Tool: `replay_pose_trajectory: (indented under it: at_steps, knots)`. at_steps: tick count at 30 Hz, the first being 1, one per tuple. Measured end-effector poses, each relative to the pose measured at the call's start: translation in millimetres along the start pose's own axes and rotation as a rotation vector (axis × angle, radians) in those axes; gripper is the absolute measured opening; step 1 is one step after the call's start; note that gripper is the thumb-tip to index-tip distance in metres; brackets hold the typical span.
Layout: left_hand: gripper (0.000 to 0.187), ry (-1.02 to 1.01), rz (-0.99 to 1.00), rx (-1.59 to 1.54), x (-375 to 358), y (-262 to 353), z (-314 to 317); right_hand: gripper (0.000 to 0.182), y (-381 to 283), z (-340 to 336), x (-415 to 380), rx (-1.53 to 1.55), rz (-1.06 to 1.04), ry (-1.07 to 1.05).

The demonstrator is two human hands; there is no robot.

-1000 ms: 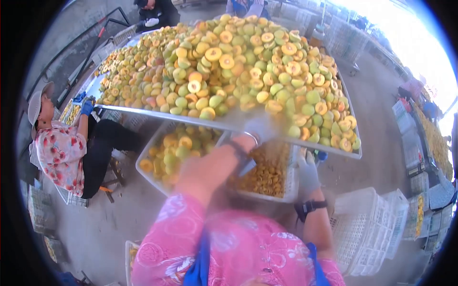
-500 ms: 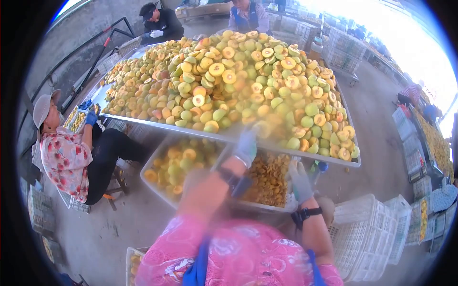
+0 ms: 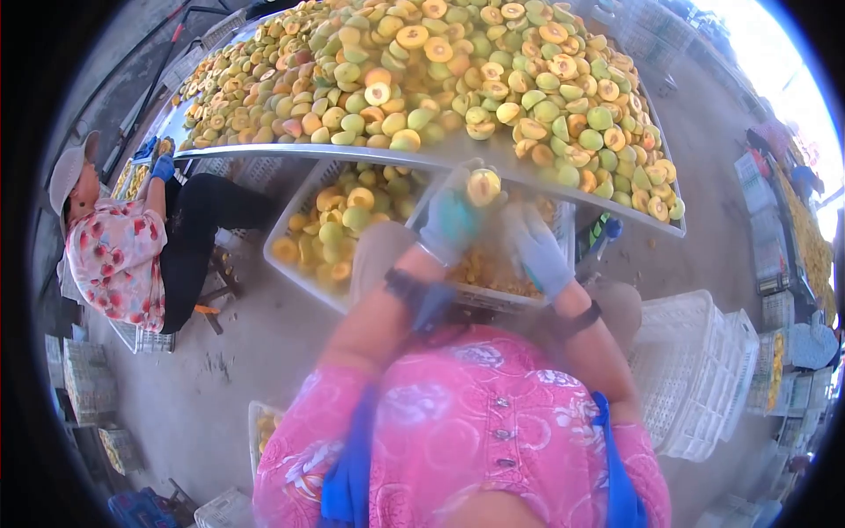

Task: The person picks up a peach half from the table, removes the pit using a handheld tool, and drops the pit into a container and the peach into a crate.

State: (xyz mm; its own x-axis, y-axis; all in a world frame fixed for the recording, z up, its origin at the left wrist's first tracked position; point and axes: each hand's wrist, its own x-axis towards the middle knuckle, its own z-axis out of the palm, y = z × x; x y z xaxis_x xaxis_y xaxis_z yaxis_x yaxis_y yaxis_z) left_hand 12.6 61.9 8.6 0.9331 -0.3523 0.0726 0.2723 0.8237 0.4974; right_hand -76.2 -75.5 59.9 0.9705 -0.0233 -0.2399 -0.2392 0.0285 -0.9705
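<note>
Peach half [image 3: 483, 187], cut face showing, is being held up just below the near edge of the bench [image 3: 264, 155]. Left hand [image 3: 451, 218], gloved, is gripping it with fingers closed around it. Right hand [image 3: 534, 248], gloved, is hovering just beside it; blur is hiding whether it is touching the fruit. Below the hands, two crates are sitting side by side: fruit crate [image 3: 339, 231] at left, pit crate [image 3: 497, 268] at right. Heaped peach halves [image 3: 422, 70] are covering the bench. A seated person [image 3: 114, 251] is working at its left end.
</note>
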Motion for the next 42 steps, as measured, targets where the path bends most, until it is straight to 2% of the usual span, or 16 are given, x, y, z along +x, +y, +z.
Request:
replay_pose_trajectory:
  at_steps: [2,5,8,10,14,18,20,22,23,25,30,32,33,35,38,42]
  knots:
    - [0.03,-0.065,0.057,0.083,-3.7,-5.2,0.6,0.015,9.8,0.9,7.4,-0.084,-0.181,-0.008]
    - [0.031,0.012,0.006,0.039,-1.9,-14.4,-2.3,0.017,13.2,4.3,13.5,-0.152,-0.28,0.027]
    - [0.031,0.018,-0.048,-0.066,0.6,-25.0,-11.4,0.019,5.4,8.3,10.2,-0.071,-0.161,0.04]
    - [0.031,-0.009,-0.019,0.065,-0.7,-27.3,-14.0,0.02,4.4,8.7,9.3,-0.112,-0.154,0.048]
    - [0.031,-0.023,-0.016,0.038,-5.6,-26.5,-7.2,0.025,9.7,9.4,11.9,-0.179,-0.146,0.057]
    - [0.033,-0.043,0.156,0.41,-7.0,-27.3,-1.3,0.029,23.9,6.7,14.5,-0.31,-0.275,0.007]
    - [0.033,-0.043,0.196,0.508,-8.0,-23.6,5.1,0.034,16.8,12.9,9.9,-0.132,-0.113,0.025]
    - [0.035,-0.118,0.484,0.955,-10.2,-19.1,11.1,0.035,20.9,14.6,10.0,-0.092,-0.087,0.023]
    - [0.035,-0.116,0.483,0.955,-10.0,-19.4,10.3,0.036,22.6,15.0,9.9,-0.052,-0.063,0.021]
    - [0.035,-0.009,0.083,0.487,-9.6,-19.9,11.0,0.036,24.0,13.1,8.1,-0.05,-0.034,-0.007]
    - [0.039,-0.053,0.039,0.403,-13.8,-20.3,16.4,0.034,33.3,13.9,7.7,-0.019,0.026,-0.033]
    - [0.04,-0.08,0.056,0.421,-14.9,-19.1,21.0,0.034,39.3,18.3,10.9,-0.062,-0.11,0.026]
    - [0.038,0.016,0.082,0.474,-14.8,-20.3,24.4,0.034,40.1,16.4,9.7,-0.063,-0.108,0.025]
    - [0.037,0.113,0.105,0.526,-13.4,-21.1,23.8,0.03,20.3,19.4,-0.8,0.02,0.105,-0.011]
    - [0.04,0.023,0.003,0.385,-9.8,-19.8,14.2,0.031,50.4,13.5,15.4,0.021,-0.058,-0.136]
    - [0.037,0.024,0.055,0.412,-8.5,-21.7,10.4,0.03,34.2,14.7,8.8,0.193,0.067,-0.181]
